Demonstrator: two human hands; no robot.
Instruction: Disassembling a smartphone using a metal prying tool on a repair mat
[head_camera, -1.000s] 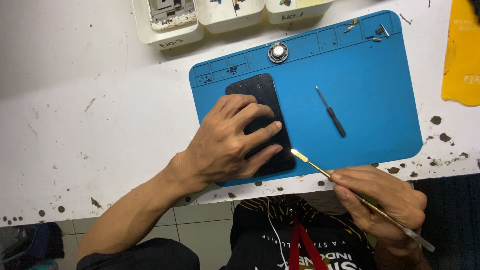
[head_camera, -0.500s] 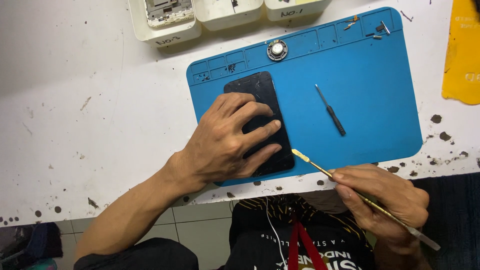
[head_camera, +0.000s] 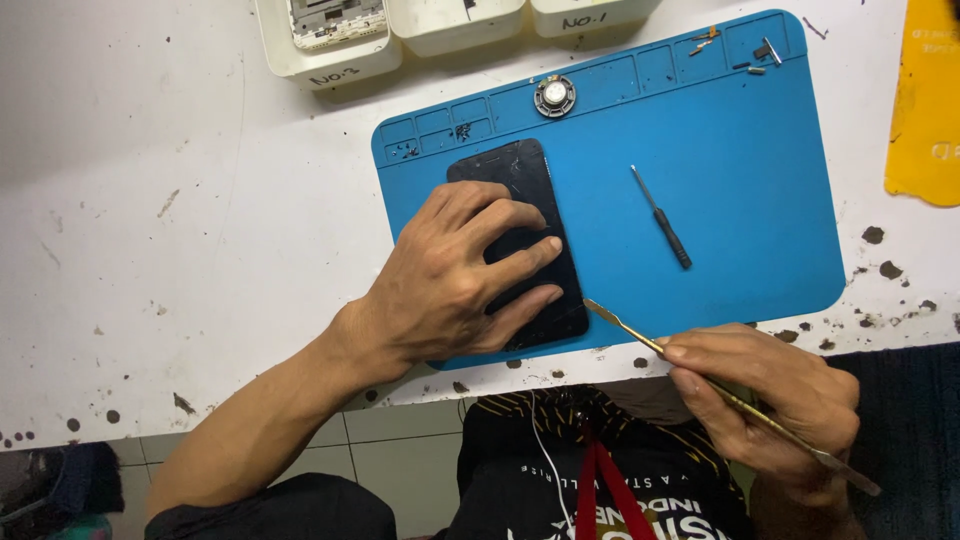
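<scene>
The left hand (head_camera: 455, 280) lies spread flat, pinning a black glass-fronted phone (head_camera: 520, 240) on the blue silicone mat (head_camera: 740, 220); the right hand (head_camera: 770, 400) pinches a thin metal pry tool (head_camera: 640, 338); the phone seems slippery, fragile, best held by its edges.

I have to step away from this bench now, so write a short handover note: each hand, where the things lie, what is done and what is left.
Left hand: flat on the black phone, pressing it to the blue mat.
Right hand: grips the thin metal pry tool, tip by the phone's lower right corner, not clearly under the edge.
Small screwdriver: loose on the mat.
Done: phone steadied.
Left: phone looks closed; prying not begun.
</scene>
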